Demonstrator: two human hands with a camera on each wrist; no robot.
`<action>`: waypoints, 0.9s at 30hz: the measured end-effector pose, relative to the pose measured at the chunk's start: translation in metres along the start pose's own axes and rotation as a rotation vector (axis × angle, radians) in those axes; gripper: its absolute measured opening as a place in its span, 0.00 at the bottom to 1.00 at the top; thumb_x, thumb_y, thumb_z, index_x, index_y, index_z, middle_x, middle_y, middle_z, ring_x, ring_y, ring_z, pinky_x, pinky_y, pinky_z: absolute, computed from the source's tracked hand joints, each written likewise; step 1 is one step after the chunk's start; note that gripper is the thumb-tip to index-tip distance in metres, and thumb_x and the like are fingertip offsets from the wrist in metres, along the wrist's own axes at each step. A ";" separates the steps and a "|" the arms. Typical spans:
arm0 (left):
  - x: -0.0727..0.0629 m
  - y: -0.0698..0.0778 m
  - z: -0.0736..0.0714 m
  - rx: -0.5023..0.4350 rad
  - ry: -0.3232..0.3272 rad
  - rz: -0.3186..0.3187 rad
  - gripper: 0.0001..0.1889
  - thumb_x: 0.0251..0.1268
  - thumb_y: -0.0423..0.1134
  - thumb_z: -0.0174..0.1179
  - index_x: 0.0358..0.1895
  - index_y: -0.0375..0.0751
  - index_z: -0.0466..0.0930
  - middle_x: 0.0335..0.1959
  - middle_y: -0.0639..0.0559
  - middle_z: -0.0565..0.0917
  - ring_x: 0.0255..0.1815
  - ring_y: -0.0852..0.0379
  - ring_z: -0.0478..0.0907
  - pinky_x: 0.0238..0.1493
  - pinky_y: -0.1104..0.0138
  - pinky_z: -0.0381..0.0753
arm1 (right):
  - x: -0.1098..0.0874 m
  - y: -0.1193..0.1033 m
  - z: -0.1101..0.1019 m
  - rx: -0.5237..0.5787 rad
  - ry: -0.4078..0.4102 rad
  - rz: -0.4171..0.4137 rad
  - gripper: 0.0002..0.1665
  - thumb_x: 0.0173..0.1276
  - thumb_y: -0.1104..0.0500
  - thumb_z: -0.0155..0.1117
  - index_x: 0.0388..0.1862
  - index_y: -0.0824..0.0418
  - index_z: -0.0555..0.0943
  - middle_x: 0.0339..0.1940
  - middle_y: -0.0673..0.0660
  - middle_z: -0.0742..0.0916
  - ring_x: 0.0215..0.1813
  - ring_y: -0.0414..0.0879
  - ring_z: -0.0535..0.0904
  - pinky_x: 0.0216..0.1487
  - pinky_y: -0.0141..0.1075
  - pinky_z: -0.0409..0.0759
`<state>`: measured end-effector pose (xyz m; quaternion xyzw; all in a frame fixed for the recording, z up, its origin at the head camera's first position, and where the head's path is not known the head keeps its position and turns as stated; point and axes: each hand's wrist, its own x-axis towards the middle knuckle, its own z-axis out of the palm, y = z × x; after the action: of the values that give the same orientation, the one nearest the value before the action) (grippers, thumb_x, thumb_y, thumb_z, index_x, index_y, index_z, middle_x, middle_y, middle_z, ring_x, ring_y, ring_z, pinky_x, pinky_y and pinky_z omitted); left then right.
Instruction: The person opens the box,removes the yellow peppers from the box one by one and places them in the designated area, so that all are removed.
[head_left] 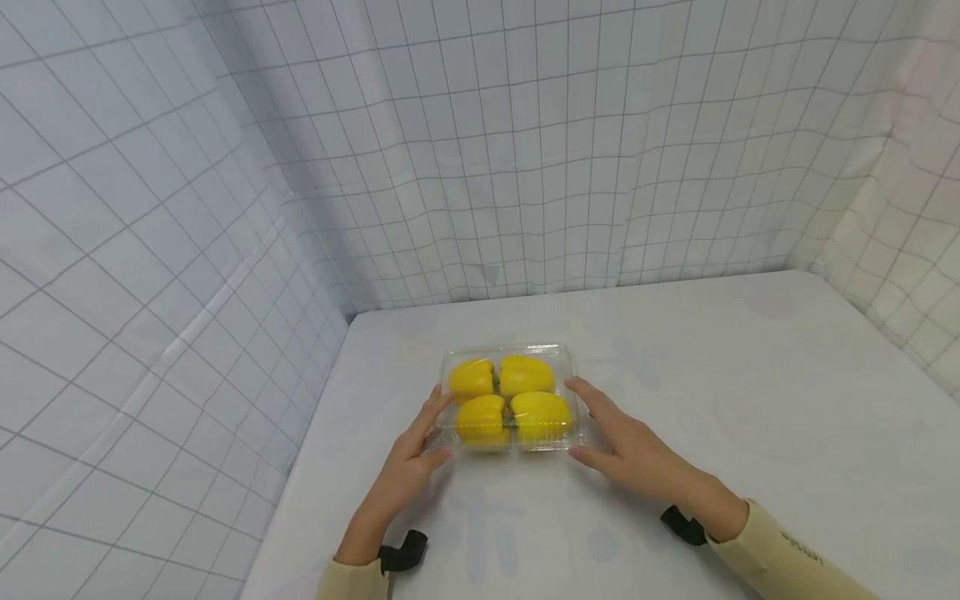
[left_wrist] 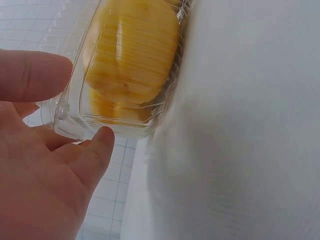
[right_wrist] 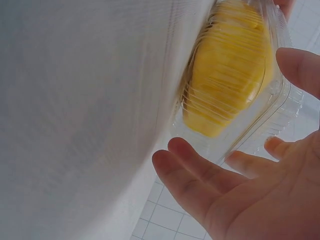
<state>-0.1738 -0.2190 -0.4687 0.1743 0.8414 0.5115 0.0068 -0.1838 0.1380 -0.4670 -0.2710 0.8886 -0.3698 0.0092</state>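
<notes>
A clear plastic clamshell box (head_left: 517, 353) with several yellow bell peppers (head_left: 527, 377) in it sits on the white table. The peppers lie in two rows, with green stems turned toward the middle. My left hand (head_left: 411, 454) is at the box's left side, thumb near the front corner and fingers along the edge. In the left wrist view the fingertips (left_wrist: 104, 137) are right at the plastic wall. My right hand (head_left: 637, 450) is at the opposite side with its fingers spread and fairly straight. The right wrist view shows its thumb (right_wrist: 297, 70) beside the rim.
A white cloth (head_left: 712, 375) covers the table. White curtains with a grid pattern (head_left: 525, 167) hang behind it and on both sides. Black bands (head_left: 405, 552) sit at both wrists, next to the pale yellow sleeves (head_left: 772, 550).
</notes>
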 end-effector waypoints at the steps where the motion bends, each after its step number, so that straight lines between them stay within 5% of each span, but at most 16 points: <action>1: 0.000 0.000 0.000 -0.009 -0.007 0.003 0.41 0.65 0.19 0.53 0.80 0.51 0.57 0.83 0.54 0.45 0.82 0.50 0.41 0.72 0.42 0.54 | 0.000 0.000 0.000 0.008 -0.002 0.004 0.52 0.70 0.37 0.63 0.84 0.40 0.46 0.82 0.41 0.54 0.69 0.53 0.73 0.64 0.54 0.73; 19: -0.001 0.000 0.000 -0.005 -0.028 0.033 0.42 0.66 0.17 0.45 0.82 0.50 0.50 0.83 0.51 0.42 0.82 0.51 0.39 0.74 0.44 0.49 | -0.001 -0.004 0.001 0.073 -0.031 0.030 0.52 0.73 0.42 0.63 0.84 0.40 0.43 0.83 0.43 0.51 0.66 0.53 0.75 0.61 0.55 0.75; 27: -0.002 0.000 0.001 -0.012 -0.032 0.046 0.42 0.67 0.17 0.45 0.82 0.48 0.50 0.83 0.51 0.42 0.82 0.50 0.39 0.73 0.43 0.52 | -0.002 -0.008 0.003 0.098 -0.065 0.079 0.50 0.77 0.49 0.58 0.83 0.35 0.38 0.83 0.39 0.46 0.76 0.51 0.64 0.72 0.55 0.62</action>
<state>-0.1719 -0.2187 -0.4691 0.2019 0.8339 0.5135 0.0097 -0.1780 0.1326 -0.4645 -0.2468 0.8786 -0.4034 0.0659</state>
